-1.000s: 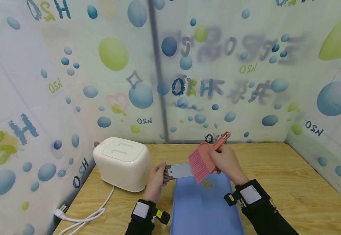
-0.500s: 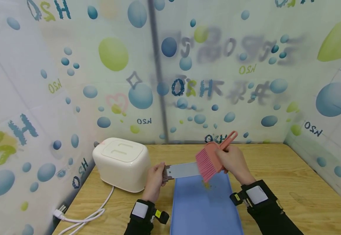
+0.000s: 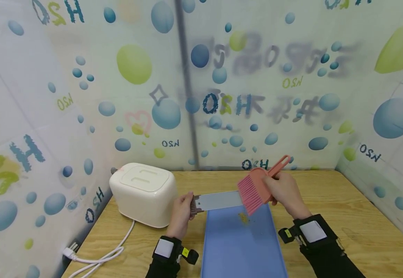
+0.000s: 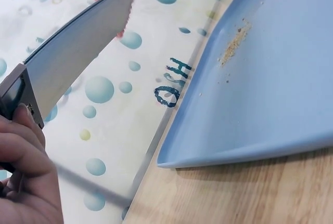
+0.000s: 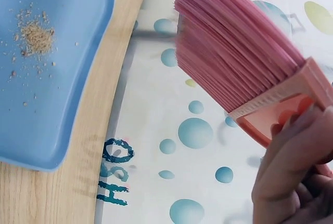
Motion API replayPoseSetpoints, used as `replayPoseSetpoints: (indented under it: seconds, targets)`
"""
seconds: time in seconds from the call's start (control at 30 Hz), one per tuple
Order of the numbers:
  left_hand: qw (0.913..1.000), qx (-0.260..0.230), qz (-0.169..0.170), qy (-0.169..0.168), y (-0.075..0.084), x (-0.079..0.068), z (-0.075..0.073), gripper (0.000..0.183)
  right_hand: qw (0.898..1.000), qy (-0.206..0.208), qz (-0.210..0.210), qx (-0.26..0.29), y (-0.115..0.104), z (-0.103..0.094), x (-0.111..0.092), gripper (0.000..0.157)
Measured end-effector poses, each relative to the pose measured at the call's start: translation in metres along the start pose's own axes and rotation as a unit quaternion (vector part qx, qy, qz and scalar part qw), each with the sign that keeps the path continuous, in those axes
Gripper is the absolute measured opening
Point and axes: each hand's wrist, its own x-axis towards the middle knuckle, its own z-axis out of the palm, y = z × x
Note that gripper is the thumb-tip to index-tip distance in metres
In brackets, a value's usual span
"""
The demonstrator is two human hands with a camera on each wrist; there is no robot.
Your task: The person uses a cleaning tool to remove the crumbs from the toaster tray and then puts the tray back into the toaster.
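Note:
My left hand (image 3: 181, 214) grips the brown end of a flat silvery crumb tray (image 3: 219, 200), held out level over the far end of a blue tray (image 3: 243, 251). In my right hand (image 3: 286, 194) is a pink brush (image 3: 259, 184), gripped near its base with the handle pointing up and right. Its bristles (image 3: 249, 193) overlap the crumb tray's free end in the head view; whether they touch cannot be told. A small heap of crumbs (image 5: 36, 38) lies on the blue tray below, also visible in the left wrist view.
A white toaster (image 3: 146, 195) stands to the left of my left hand, at the back of the wooden table (image 3: 326, 216). Its white cord (image 3: 107, 256) and plug lie coiled at the front left. A patterned curtain (image 3: 257, 85) closes off the back and sides.
My right hand has drawn the brush to the right along the crumb tray, from about its middle to its free end. The left hand has stayed almost still.

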Motion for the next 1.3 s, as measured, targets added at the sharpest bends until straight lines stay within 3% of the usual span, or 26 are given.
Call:
replayPoseSetpoints:
  seconds: [0.33,0.63,1.07,1.3]
  targets:
    - [0.9999,0.01,-0.002,0.007,0.001,0.001,-0.001,0.043,1.0,0.005,-0.005,0.007,-0.005,-0.008,-0.001,0.037]
    - [0.9996,0.026,0.007,-0.003,0.003,-0.001,0.001,0.043,0.998,0.013,-0.046,0.031,-0.022,-0.006,-0.003,0.035]
    - [0.9997,0.022,0.003,-0.014,-0.002,-0.001,0.006,0.042,0.996,-0.029,-0.065,0.055,-0.042,0.033,-0.004,0.027]
    - [0.9995,0.029,-0.001,-0.014,-0.002,-0.001,0.008,0.042,0.996,-0.048,-0.055,0.052,-0.048,0.059,-0.005,0.025]
